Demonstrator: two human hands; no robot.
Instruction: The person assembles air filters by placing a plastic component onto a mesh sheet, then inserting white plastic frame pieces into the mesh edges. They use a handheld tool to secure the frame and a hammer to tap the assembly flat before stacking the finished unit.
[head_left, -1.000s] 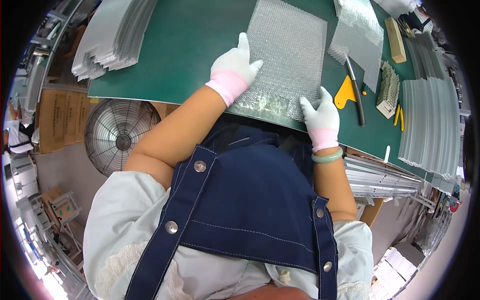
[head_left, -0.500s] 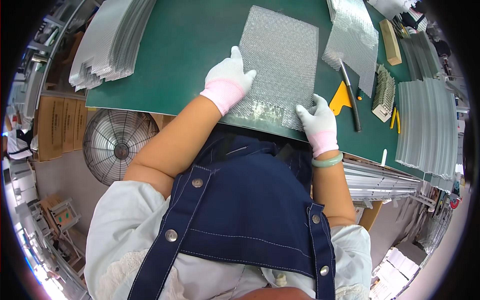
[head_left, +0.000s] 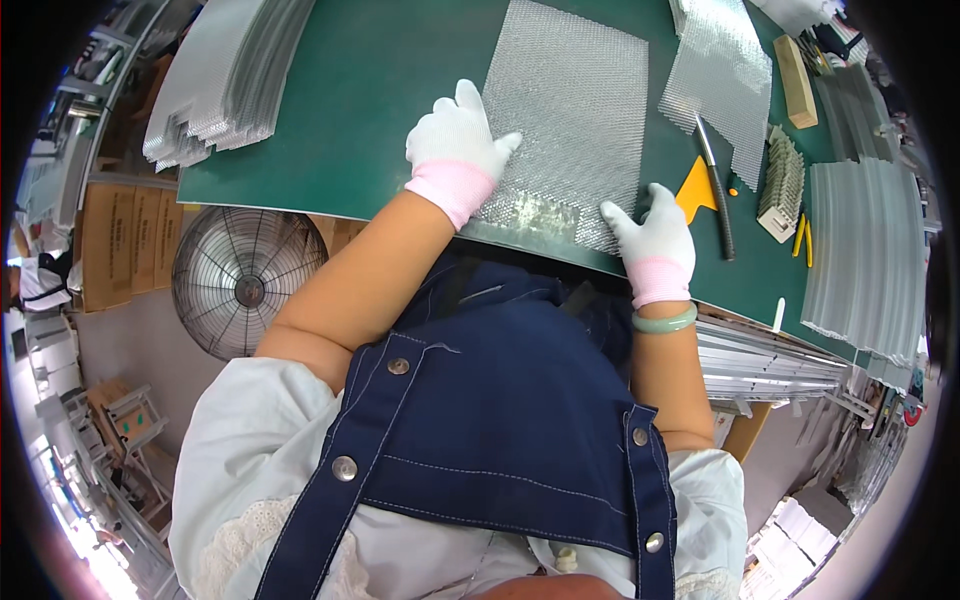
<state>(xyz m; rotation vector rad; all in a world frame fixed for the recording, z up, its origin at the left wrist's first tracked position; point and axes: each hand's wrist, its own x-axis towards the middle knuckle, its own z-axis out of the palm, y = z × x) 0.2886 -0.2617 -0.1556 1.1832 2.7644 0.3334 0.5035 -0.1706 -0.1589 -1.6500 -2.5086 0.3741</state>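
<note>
Green matting covered the work table (head_left: 400, 90), and a sheet of clear bubble wrap (head_left: 575, 110) lay flat on it, directly in front of the person, its near edge at the table's front edge. The left hand (head_left: 455, 145), in a white glove with a pink cuff, rested palm down on the sheet's left edge, fingers spread and flat, gripping nothing. The right hand (head_left: 655, 240), gloved alike, pressed on the sheet's near right corner, fingers extended, likewise not closed around anything. A pale green bangle (head_left: 663, 322) sat on the right wrist.

A second sheet of bubble wrap (head_left: 720, 80) lay just to the right of the first, slightly apart from it. Beside the right hand were a yellow scraper (head_left: 695, 200) and a dark-handled knife (head_left: 717, 200), the knife lying across the scraper's right side. Further right stood a small rack of ridged parts (head_left: 783, 185), a wooden block (head_left: 795, 80) and a stack of grey strips (head_left: 865, 250). A pile of silver sheets (head_left: 220, 80) overhung the table's far left corner. A round fan (head_left: 245, 285) stood on the floor below the table's left side.
</note>
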